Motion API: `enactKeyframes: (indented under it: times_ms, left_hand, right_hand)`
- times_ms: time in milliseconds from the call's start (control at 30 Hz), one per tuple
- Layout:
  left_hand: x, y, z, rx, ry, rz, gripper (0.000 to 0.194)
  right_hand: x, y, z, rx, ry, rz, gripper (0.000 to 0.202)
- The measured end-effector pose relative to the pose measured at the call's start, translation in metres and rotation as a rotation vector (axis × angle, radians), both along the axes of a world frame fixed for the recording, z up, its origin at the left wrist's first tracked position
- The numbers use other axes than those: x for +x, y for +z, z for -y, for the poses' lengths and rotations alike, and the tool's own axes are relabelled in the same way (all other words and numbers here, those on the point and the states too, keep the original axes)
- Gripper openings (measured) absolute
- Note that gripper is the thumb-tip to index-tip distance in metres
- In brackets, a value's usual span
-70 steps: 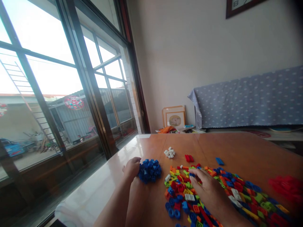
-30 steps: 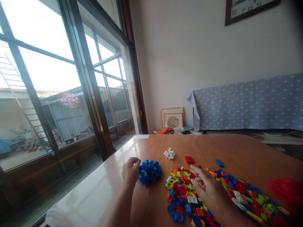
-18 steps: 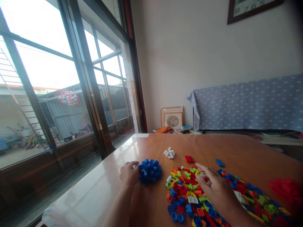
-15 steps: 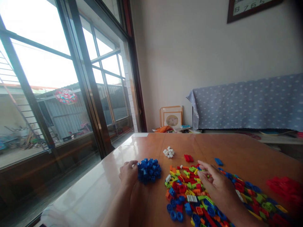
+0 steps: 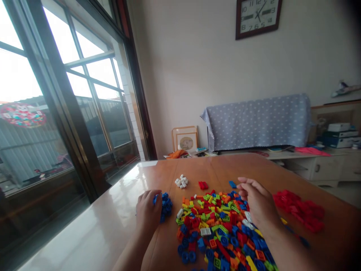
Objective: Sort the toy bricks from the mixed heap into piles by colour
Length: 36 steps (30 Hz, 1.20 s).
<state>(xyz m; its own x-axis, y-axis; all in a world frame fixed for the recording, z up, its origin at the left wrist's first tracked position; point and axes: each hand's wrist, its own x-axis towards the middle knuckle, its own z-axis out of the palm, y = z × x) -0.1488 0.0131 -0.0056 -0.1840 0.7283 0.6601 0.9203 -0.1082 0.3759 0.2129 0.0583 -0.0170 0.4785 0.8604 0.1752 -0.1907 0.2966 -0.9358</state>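
Note:
My left hand [image 5: 149, 209] is curled over the left side of a heap of blue bricks [image 5: 166, 206]. Its fingertips are partly hidden among them. My right hand [image 5: 258, 201] hovers at the right edge of a wide spread of mixed toy bricks [image 5: 214, 226], thumb and fingertips pressed together; what they hold, if anything, cannot be made out. Just left of those fingertips lies a small blue piece [image 5: 232, 184]. The mixed spread has red, orange, yellow, green, blue and white pieces, with several round blue wheels [image 5: 188, 257] at its near left.
Beyond the spread sit a small white heap [image 5: 181, 181] and a few red bricks [image 5: 203, 185]. A larger red heap [image 5: 300, 209] lies right of my right arm. All rest on a glossy brown table [image 5: 225, 167]; a glass door [image 5: 93, 94] stands to the left.
The view has turned to the right. My left hand has moved further over the blue heap. My right hand has moved from over the mixed bricks to their right edge, its fingers closing together.

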Motion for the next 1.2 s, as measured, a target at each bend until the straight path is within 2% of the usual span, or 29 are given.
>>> enactKeyframes:
  times_ms: [133, 233, 333, 433, 533, 700, 800, 900, 967, 1100, 1200]
  left_hand:
    - [0.038, 0.016, 0.002, -0.145, -0.287, 0.013, 0.027]
    - [0.06, 0.023, 0.001, -0.247, -0.379, 0.026, 0.027]
    - [0.079, 0.023, -0.007, -0.331, -0.412, 0.063, 0.028]
    - [0.094, 0.015, -0.02, -0.369, -0.376, 0.156, 0.03]
    - [0.102, 0.0, -0.032, -0.36, -0.331, 0.228, 0.03]
    - [0.097, -0.023, -0.036, -0.352, -0.317, 0.207, 0.03]
    - [0.094, -0.025, -0.03, -0.386, -0.357, 0.132, 0.028]
    - [0.098, -0.02, -0.023, -0.41, -0.412, 0.032, 0.024]
    - [0.102, -0.017, -0.019, -0.427, -0.436, -0.031, 0.022]
    - [0.108, -0.014, -0.016, -0.461, -0.481, -0.11, 0.021]
    - [0.107, -0.013, -0.016, -0.495, -0.508, -0.136, 0.022]
  right_hand:
    - [0.014, -0.002, -0.008, 0.014, -0.035, -0.141, 0.027]
    - [0.022, -0.005, -0.014, 0.035, -0.048, -0.189, 0.025]
    - [0.025, -0.006, -0.016, 0.044, -0.061, -0.201, 0.024]
    - [0.024, -0.005, -0.016, 0.054, -0.059, -0.193, 0.023]
    - [0.023, -0.002, -0.014, 0.049, -0.047, -0.181, 0.023]
    - [0.017, 0.002, -0.007, -0.027, 0.045, -0.108, 0.026]
    - [0.008, 0.002, -0.002, -0.111, 0.15, 0.06, 0.026]
    - [-0.004, -0.002, 0.002, -0.154, 0.209, 0.355, 0.027]
    - [-0.014, -0.004, 0.006, -0.11, 0.246, 0.614, 0.025]
    - [-0.034, -0.006, 0.02, 0.078, 0.358, 1.129, 0.021]
    - [-0.043, -0.009, 0.028, 0.107, 0.436, 1.346, 0.018]
